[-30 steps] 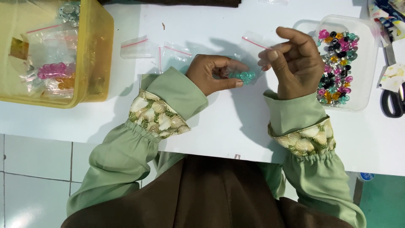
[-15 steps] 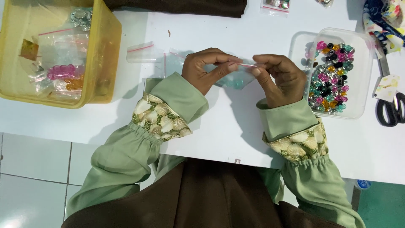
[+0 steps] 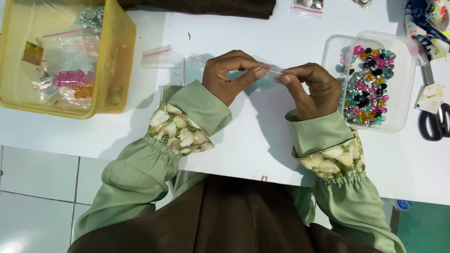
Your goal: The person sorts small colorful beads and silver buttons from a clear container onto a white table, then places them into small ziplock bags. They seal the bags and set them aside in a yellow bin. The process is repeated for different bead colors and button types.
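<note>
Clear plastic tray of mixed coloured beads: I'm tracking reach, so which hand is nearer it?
Right. The right hand sits just beside the clear plastic tray of mixed coloured beads; the left hand is farther away.

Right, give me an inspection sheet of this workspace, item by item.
Surface: white table, edge towards the person, tiled floor beyond it.
Job's things: small clear zip bag with teal beads, pinched along its pink-striped top between both hands; clear tray of mixed beads at the right.
Clutter: yellow tub with bagged beads at the left; empty zip bags behind the hands; black scissors at the right edge; patterned cloth in the far right corner.
Fingers: left hand and right hand both shut on the bag's top.
Cables: nothing seen.
Surroundings: green sleeves with patterned cuffs, brown garment below.
</note>
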